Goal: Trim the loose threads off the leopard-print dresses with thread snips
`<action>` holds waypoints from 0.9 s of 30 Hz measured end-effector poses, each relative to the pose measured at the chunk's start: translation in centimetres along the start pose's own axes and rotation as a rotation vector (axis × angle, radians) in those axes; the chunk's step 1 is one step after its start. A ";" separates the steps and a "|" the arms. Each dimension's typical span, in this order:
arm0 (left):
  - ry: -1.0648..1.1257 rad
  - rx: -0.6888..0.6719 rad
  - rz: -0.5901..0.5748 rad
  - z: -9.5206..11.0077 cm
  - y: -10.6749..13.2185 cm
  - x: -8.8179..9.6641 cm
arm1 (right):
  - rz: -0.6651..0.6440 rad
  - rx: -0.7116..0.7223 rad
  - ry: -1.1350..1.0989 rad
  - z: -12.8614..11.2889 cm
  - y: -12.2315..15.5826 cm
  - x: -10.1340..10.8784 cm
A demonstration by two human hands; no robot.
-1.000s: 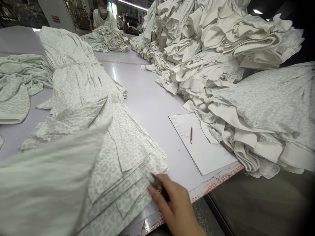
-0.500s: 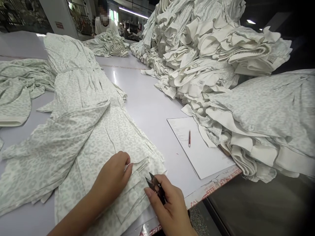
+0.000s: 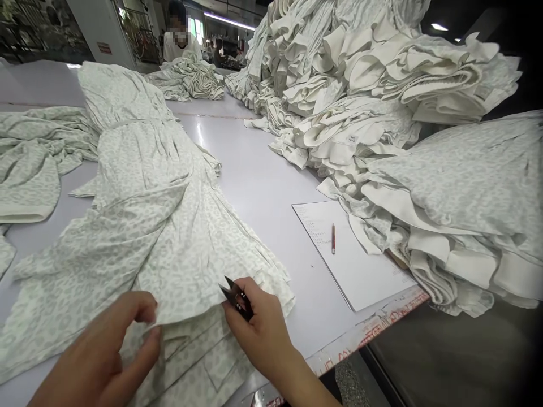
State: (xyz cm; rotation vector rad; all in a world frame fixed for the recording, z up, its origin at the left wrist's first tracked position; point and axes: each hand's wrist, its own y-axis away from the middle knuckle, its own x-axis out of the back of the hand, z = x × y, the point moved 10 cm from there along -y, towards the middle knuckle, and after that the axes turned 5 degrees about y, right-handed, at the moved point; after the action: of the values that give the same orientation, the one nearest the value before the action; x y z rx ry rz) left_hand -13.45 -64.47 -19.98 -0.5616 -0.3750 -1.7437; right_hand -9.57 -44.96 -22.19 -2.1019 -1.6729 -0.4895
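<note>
Pale green and white leopard-print fabric [image 3: 186,260] lies in a long layered stack on the table. My left hand [image 3: 114,339] is at the near edge of its top layer, thumb and fingers pinching that edge, which is lifted a little off the layers below. My right hand [image 3: 263,322] is closed around black thread snips [image 3: 237,297], their two blades apart and pointing up and left over the fabric. The right hand's fingers are beside the same lifted edge; whether they also grip the cloth is hidden.
At right rises a large heap of printed fabric pieces [image 3: 352,107]. A paper pad [image 3: 348,271] with a pen [image 3: 333,238] lies near the table edge [image 3: 373,330]. More fabric [image 3: 34,164] is at left. A person [image 3: 180,42] stands beyond a far pile [image 3: 190,76].
My left hand has moved left and nearer to me, drawing up the top layer's edge. My right hand with the snips has moved left and slightly up, over the fabric.
</note>
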 end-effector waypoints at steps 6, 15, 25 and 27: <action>-0.343 -0.460 -0.085 3.8 0.6 -3.9 | -0.026 0.179 -0.072 -3.1 1.5 -1.0; 0.226 -0.128 -0.077 2.4 -0.2 -4.3 | -0.149 -0.022 -0.018 -1.5 3.4 -1.8; 0.347 -0.032 -0.019 1.4 0.6 -4.4 | -0.142 -0.040 0.059 -1.5 4.3 -2.2; 0.372 -0.014 -0.013 1.3 0.7 -4.3 | -0.149 -0.056 0.051 -1.2 4.3 -2.4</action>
State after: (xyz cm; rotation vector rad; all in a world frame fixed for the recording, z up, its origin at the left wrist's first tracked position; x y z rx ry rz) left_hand -11.82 -60.42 -21.34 -0.2355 -0.1047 -1.8188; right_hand -5.91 -48.45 -22.76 -1.9941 -1.8150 -0.6365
